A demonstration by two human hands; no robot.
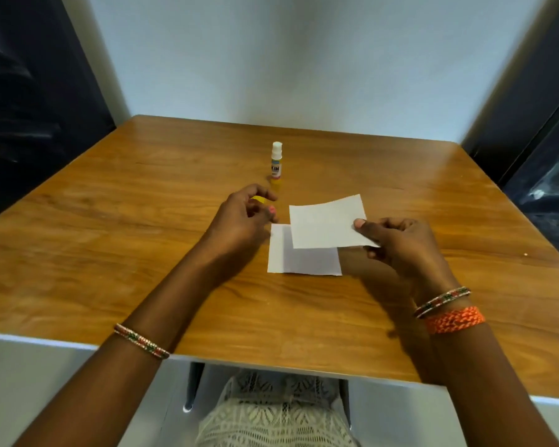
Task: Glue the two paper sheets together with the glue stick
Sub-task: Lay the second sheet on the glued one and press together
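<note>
Glossy wood-grain desk (142,246); flat white rectangular sheet (304,261) lies near its middle, second sheet (325,224) of the same paper is pinched at its right edge by the right hand (400,243), lifted and overlapping the flat one's far part. Glue stick (276,164) stands upright just behind the hands, uncapped, white tip, yellow body, label too blurred to read. Left hand (242,221) is loosely curled beside the flat sheet; a small yellow piece (259,199) shows by its fingers, mostly hidden, can't tell whether it's held.
</note>
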